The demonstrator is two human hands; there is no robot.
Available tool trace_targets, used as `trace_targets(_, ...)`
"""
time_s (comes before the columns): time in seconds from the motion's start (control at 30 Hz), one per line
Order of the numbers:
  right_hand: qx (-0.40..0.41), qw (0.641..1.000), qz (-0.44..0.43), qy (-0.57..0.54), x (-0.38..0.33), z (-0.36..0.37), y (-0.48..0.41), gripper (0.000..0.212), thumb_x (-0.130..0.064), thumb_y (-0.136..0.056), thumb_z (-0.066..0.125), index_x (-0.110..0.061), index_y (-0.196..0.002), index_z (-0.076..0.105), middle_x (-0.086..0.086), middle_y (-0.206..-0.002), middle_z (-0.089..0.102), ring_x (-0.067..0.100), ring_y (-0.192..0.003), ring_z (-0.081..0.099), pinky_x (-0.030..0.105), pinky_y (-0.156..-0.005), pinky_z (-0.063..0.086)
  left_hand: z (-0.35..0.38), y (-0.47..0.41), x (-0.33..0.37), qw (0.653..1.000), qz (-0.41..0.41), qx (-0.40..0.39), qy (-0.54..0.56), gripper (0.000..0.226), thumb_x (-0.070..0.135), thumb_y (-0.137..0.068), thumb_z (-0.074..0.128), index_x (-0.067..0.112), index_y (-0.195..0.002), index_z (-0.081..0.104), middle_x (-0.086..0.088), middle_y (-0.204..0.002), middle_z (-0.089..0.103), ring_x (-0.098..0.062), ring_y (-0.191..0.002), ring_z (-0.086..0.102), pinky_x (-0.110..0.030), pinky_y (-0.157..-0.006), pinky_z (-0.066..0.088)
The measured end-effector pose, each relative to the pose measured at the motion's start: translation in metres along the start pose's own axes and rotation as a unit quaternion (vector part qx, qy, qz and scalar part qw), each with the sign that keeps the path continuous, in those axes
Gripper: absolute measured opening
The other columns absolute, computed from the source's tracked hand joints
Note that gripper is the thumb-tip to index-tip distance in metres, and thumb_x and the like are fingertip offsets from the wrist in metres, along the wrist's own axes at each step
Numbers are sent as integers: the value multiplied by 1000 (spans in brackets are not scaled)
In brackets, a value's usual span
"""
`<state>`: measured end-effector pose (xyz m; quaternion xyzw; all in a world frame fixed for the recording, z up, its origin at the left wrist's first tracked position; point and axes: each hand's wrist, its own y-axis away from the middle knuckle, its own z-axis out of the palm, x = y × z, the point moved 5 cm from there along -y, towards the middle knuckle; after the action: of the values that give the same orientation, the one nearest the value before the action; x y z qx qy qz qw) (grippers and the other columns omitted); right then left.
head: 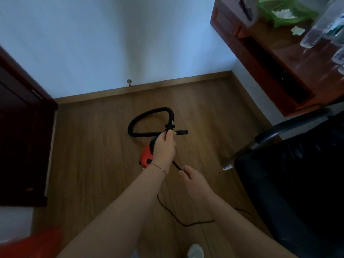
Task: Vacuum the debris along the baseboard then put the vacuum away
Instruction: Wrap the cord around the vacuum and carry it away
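With the vacuum mid-floor, the left hand gripping its unplugged plug and the right hand pinching the cord, a white scrap beside the chair suggests vacuuming hasn't begun.

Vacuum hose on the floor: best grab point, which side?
Likely the straight, stiff nozzle end, pointing right beyond the left hand. Come from above, fingers across it: it seems to lie level by the floor. The curved hose loop looks flexible and would sag. First free a hand: the left grips the plug, the right hand pinches the cord.
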<state>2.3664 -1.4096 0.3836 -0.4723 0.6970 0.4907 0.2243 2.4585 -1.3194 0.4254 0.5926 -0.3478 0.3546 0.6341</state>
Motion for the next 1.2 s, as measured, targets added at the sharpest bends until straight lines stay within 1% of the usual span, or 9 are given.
trace_targets(0.23, 68, 996, 48, -19, -19, 52, -78, 23, -24, -101, 40, -12, -90, 56, -11, -73, 52, 0, -61, 43, 15, -54, 32, -36, -88, 6, 993, -45, -114, -7, 31, 25, -101, 36, 9, -118, 57, 4, -55, 33, -3, -38, 31, -13, -38, 31)
trace_targets(0.33, 88, 993, 70, -43, -22, 79, -108, 24, -26, -102, 37, -14, -95, 57, -7, -77, 55, 6, -65, 48, 20, -58, 33, -53, -122, 1, 989, -53, -137, -26, 29, 25, -101, 36, 13, -116, 57, 7, -52, 34, -2, -34, 32, -12, -37, 31)
trace_targets(0.47, 107, 987, 90, -79, -13, 115, -145, 22, -27, -101, 38, -19, -96, 57, 5, -94, 65, 21, -88, 61, 33, -75, 44, -71, -166, -21, 982, -36, -165, -79, 27, 30, -101, 36, 22, -109, 60, 11, -47, 34, -5, -41, 26, -20, -44, 27)
trace_targets(0.63, 122, 985, 88, -86, 31, 153, -191, 22, -30, -101, 37, -22, -101, 58, 0, -98, 67, 15, -90, 62, 31, -79, 47, -81, -219, -75, 978, -40, -188, -85, 27, 30, -101, 35, 20, -102, 61, 11, -43, 35, -5, -43, 26, -21, -47, 27)
trace_targets(0.77, 82, 988, 83, -102, 95, 194, -236, 21, -29, -101, 38, -25, -94, 57, -2, -94, 67, 20, -90, 63, 36, -83, 50, -89, -263, -145, 977, -64, -194, -65, 26, 26, -101, 36, 15, -95, 59, 10, -45, 31, -3, -37, 25, -18, -41, 24)
trace_targets(0.87, 13, 990, 87, -111, 146, 226, -266, 23, -27, -101, 39, -23, -93, 60, -5, -92, 67, 12, -90, 62, 23, -77, 47, -91, -293, -206, 970, -73, -219, -81, 26, 27, -101, 38, 16, -93, 60, 11, -43, 30, -2, -35, 24, -18, -39, 23)
trace_targets(0.93, -22, 990, 83, -114, 177, 238, -288, 23, -28, -100, 41, -26, -90, 62, -8, -95, 66, 9, -88, 60, 23, -79, 48, -88, -316, -245, 963, -74, -242, -97, 25, 26, -101, 39, 16, -94, 61, 12, -41, 28, -3, -36, 22, -20, -41, 20)
trace_targets(1.07, -87, 985, 81, -125, 230, 256, -329, 25, -25, -100, 44, -11, -106, 64, -5, -101, 65, 14, -101, 62, 21, -77, 54, -80, -356, -305, 948, -70, -288, -114, 23, 22, -101, 38, 16, -98, 59, 13, -39, 29, -2, -35, 22, -19, -40, 20)
trace_targets(1.2, -113, 976, 91, -161, 275, 271, -354, 27, -19, -100, 46, -1, -111, 62, 4, -105, 65, 15, -94, 63, 24, -84, 54, -63, -380, -358, 940, -50, -307, -138, 22, 21, -102, 37, 13, -96, 57, 13, -40, 28, -2, -34, 22, -17, -38, 20)
